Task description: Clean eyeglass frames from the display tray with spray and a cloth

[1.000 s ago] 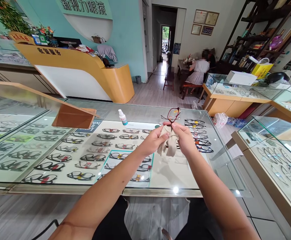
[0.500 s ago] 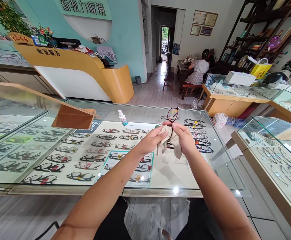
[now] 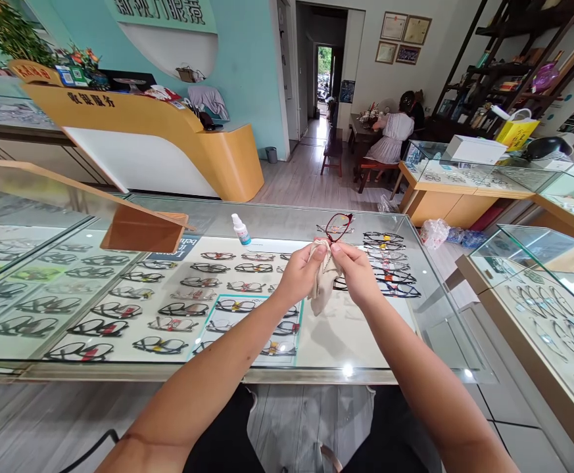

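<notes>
A pair of eyeglasses [image 3: 338,238] with a dark red frame is held up over the glass display case [image 3: 360,348], one lens rim rising above my fingers. My left hand [image 3: 300,270] is closed on a beige cleaning cloth [image 3: 322,294], which is bunched around the lower part of the glasses and hangs below the fingers. With thumb and fingers pinched, my right hand [image 3: 358,268] grips the glasses close beside the cloth. The other lens is hidden by the cloth and fingers.
On the case stand a white spray bottle [image 3: 240,230] and, to the left, a wood-framed mirror or stand [image 3: 143,230]. Rows of glasses [image 3: 183,310] lie under the glass. Another display case [image 3: 538,315] is at right. People [image 3: 390,135] sit at a back table.
The glasses have tilted and shifted slightly left. My right hand has moved a little down and off the cloth, which now hangs bunched from the left hand.
</notes>
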A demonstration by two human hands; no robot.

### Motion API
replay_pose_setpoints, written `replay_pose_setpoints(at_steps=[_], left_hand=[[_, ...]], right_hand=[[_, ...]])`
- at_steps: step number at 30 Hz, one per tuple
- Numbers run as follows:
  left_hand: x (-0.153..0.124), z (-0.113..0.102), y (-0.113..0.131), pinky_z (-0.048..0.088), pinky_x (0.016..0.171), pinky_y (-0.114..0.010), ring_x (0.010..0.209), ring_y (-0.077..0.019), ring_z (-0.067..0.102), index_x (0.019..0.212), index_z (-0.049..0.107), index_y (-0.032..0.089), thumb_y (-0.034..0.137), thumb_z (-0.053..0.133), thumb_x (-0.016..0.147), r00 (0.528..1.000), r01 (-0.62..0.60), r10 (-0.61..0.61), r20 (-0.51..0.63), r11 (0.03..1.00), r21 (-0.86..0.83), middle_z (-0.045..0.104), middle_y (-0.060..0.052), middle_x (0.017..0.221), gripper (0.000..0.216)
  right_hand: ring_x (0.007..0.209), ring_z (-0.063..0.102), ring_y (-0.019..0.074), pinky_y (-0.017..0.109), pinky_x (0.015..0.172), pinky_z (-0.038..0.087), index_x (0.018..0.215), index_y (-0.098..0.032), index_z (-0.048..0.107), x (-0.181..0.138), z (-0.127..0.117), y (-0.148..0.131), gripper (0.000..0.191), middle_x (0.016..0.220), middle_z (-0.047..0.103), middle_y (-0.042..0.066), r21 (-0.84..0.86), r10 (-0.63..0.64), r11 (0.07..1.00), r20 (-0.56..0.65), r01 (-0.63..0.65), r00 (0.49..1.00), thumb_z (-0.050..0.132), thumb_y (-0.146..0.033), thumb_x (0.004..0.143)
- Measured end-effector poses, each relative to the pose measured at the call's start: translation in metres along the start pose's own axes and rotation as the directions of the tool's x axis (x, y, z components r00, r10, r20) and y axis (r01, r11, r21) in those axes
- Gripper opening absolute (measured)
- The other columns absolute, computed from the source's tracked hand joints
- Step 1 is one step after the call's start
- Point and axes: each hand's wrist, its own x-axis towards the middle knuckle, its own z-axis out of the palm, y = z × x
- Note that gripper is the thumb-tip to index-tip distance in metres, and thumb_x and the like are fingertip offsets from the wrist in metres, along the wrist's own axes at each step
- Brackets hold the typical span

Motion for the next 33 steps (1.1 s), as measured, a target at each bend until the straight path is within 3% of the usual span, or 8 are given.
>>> replay_pose_setpoints(at_steps=[3,6,9,17,23,27,33], left_hand=[[0.001,-0.006,0.004,0.05,0.081,-0.028,0.084,-0.0184,0.06,0.11,0.074,0.016,0.073,0.072,0.092,0.991,0.056,-0.047,0.123,0.996,-0.07,0.069,-0.003,0.088,0.059],[0.002,-0.016,0.008,0.053,0.083,-0.029,0.092,-0.0213,0.066,0.124,0.074,0.017,0.066,0.077,0.091,0.953,0.13,-0.096,0.287,0.986,-0.102,0.073,-0.007,0.1,0.059],[0.004,-0.023,0.007,0.053,0.082,-0.028,0.093,-0.0217,0.068,0.132,0.073,0.018,0.06,0.082,0.089,0.925,0.164,-0.121,0.361,0.982,-0.092,0.074,-0.008,0.105,0.06],[0.005,-0.011,-0.005,0.052,0.076,-0.027,0.079,-0.0162,0.064,0.135,0.067,0.019,0.061,0.086,0.084,0.971,0.132,-0.101,0.215,0.982,-0.137,0.072,-0.002,0.093,0.069],[0.003,-0.002,-0.003,0.047,0.067,-0.026,0.071,-0.0147,0.057,0.111,0.072,0.015,0.073,0.082,0.082,0.993,0.105,-0.097,0.072,0.986,-0.129,0.069,0.0,0.081,0.066],[0.004,-0.001,-0.005,0.047,0.071,-0.026,0.074,-0.0148,0.056,0.102,0.074,0.015,0.075,0.078,0.085,0.997,0.07,-0.063,0.054,0.987,-0.147,0.066,0.0,0.079,0.062],[0.005,-0.01,-0.005,0.051,0.075,-0.027,0.08,-0.0162,0.063,0.106,0.076,0.017,0.07,0.08,0.087,0.978,0.159,-0.129,0.162,0.969,-0.188,0.069,-0.001,0.084,0.057]], right_hand=[[0.106,0.071,0.0267,0.038,0.096,0.056,0.11,-0.027,0.087,-0.001,-0.002,-0.005,0.041,0.11,0.081,0.005,0.039,0.041,0.998,-0.014,-0.041,0.999,0.075,-0.063,0.094],[0.108,0.074,0.0295,0.041,0.095,0.059,0.112,-0.024,0.086,-0.002,-0.002,-0.012,0.046,0.113,0.083,0.007,0.1,0.104,0.99,-0.024,-0.102,0.994,0.078,-0.064,0.09],[0.106,0.076,0.0298,0.041,0.093,0.06,0.111,-0.023,0.086,-0.002,-0.002,-0.013,0.046,0.115,0.084,0.008,0.133,0.125,0.984,-0.024,-0.12,0.992,0.079,-0.063,0.089],[0.105,0.072,0.0269,0.038,0.094,0.056,0.116,-0.027,0.086,0.0,-0.001,0.0,0.045,0.111,0.082,0.005,0.05,0.053,0.997,-0.03,-0.052,0.998,0.073,-0.065,0.095],[0.097,0.064,0.0238,0.038,0.099,0.05,0.101,-0.029,0.088,-0.002,0.004,-0.009,0.04,0.099,0.073,0.003,-0.113,-0.094,0.989,-0.016,0.092,0.995,0.071,-0.065,0.097],[0.09,0.062,0.0227,0.037,0.093,0.05,0.095,-0.029,0.088,-0.002,0.003,-0.008,0.038,0.091,0.069,0.003,-0.093,-0.099,0.991,-0.019,0.096,0.995,0.073,-0.063,0.096],[0.1,0.069,0.0242,0.037,0.098,0.052,0.1,-0.026,0.089,-0.001,0.0,-0.007,0.032,0.109,0.079,0.005,0.063,-0.006,0.998,-0.051,0.009,0.999,0.077,-0.056,0.095]])
